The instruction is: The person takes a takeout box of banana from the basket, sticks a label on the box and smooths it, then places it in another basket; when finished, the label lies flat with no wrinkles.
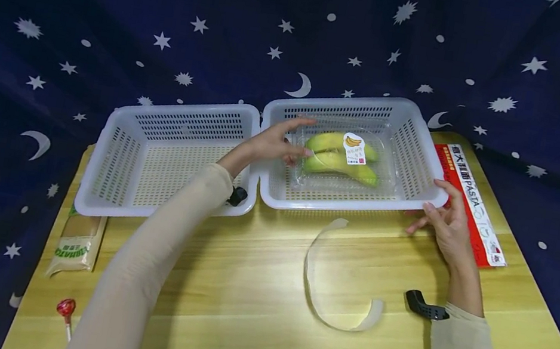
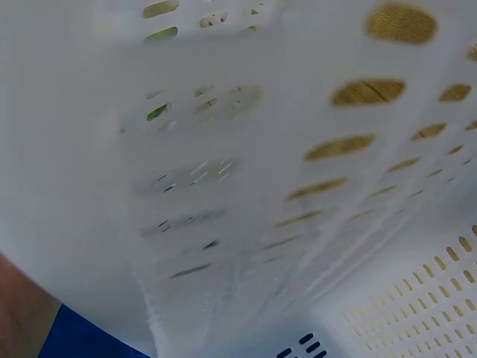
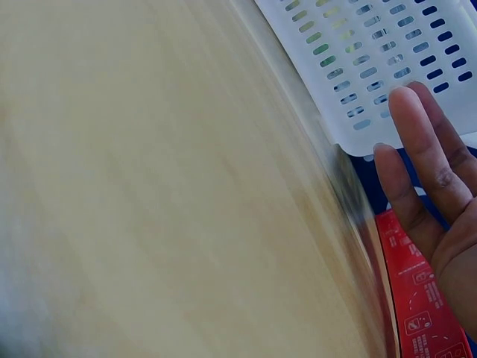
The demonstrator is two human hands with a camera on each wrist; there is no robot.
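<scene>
A clear plastic box (image 1: pixel 347 157) of yellow-green bananas (image 1: pixel 330 163) with a white label lies in the right white basket (image 1: pixel 341 203). My left hand (image 1: pixel 274 142) reaches over this basket's left rim, its index finger and thumb spread at the box's left end; the contact there is hard to judge. At the basket's front right corner, my right hand (image 1: pixel 448 227) holds the rim with thumb and index finger. Its other fingers (image 3: pixel 417 142) extend beside the outer wall in the right wrist view. The left wrist view shows mostly a blurred perforated basket wall (image 2: pixel 246 164), hiding the left fingers.
A second white basket (image 1: pixel 114 211) adjoins on the left, under my left forearm. A red pasta package (image 1: pixel 475 210) lies at the right edge. A curled translucent strip (image 1: pixel 310 281) is on the wooden table (image 1: pixel 237 313). A beige packet (image 1: pixel 77 244) and a red lollipop (image 1: pixel 66 307) lie left.
</scene>
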